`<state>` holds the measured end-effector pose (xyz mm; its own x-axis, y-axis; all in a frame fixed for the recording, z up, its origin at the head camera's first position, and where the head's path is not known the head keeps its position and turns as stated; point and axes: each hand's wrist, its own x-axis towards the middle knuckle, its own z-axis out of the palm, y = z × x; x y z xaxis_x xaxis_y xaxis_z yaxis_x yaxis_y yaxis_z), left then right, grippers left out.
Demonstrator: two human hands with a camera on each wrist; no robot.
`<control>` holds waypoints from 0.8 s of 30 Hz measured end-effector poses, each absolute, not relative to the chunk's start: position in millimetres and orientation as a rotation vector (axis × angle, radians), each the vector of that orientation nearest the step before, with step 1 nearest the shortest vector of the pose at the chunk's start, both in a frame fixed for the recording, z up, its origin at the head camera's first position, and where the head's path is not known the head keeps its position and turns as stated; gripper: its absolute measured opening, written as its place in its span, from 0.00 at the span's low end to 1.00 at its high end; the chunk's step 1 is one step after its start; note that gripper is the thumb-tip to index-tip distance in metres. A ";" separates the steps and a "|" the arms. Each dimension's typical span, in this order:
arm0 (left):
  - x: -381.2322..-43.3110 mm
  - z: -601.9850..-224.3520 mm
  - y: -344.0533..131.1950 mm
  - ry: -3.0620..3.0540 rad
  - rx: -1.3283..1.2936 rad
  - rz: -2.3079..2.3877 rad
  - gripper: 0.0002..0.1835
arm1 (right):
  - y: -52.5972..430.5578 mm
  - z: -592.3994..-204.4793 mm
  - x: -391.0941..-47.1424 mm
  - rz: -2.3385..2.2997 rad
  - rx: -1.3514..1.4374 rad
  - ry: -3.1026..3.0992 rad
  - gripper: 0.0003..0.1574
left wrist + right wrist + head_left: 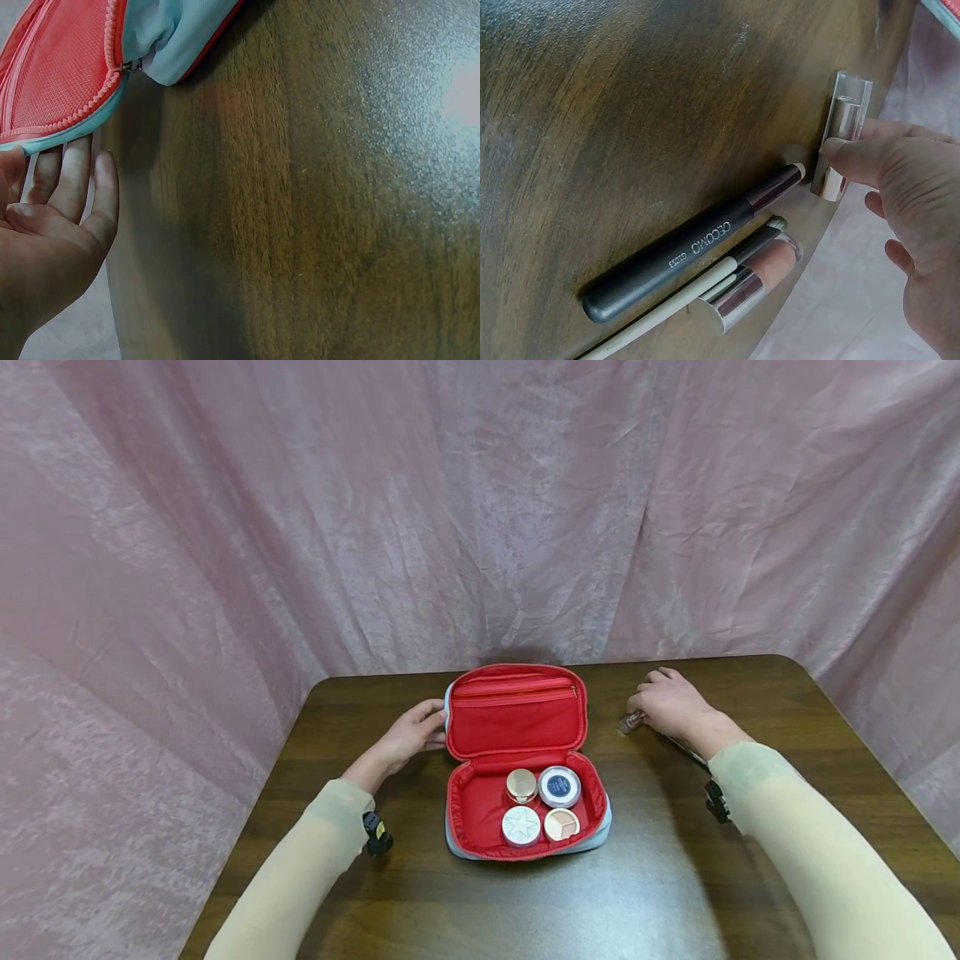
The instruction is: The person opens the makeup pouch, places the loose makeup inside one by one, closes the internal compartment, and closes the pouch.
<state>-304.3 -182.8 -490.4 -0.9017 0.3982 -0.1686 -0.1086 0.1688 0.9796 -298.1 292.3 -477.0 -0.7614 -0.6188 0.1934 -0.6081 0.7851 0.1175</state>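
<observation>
Tube point(844, 112) lengthwise toward case point(477, 802), clear end point(854, 85) foremost

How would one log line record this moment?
left hand: grips lid; right hand: pinches clear tube; case: open, four round containers inside

One left hand point(408, 735) and one right hand point(672, 706) are flanking one case point(516, 727), at its ten and two o'clock. Four round containers point(559, 786) are sitting inside the case. Seen from the right wrist, one clear tube point(846, 116) is resting in the right hand, two brushes point(694, 244) are lying toward eight o'clock from it, and one pink tube point(742, 296) toward seven.
</observation>
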 end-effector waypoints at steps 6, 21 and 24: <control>-304.7 -491.1 -183.2 2.067 0.273 1.777 0.21 | 292.6 -475.3 -296.9 -0.120 0.973 -2.748 0.14; -305.6 -490.6 -183.5 2.065 0.258 1.777 0.20 | 293.7 -434.9 -280.1 0.014 1.000 -2.555 0.17; -305.5 -490.3 -183.5 2.074 0.260 1.770 0.20 | 291.3 -428.2 -276.1 0.038 1.021 -2.500 0.17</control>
<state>-305.5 -183.5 -490.3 -0.9025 0.3917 -0.1791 -0.1153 0.1810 0.9767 -276.1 291.3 -428.2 -0.6320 -0.6605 0.4054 -0.6725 0.7274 0.1367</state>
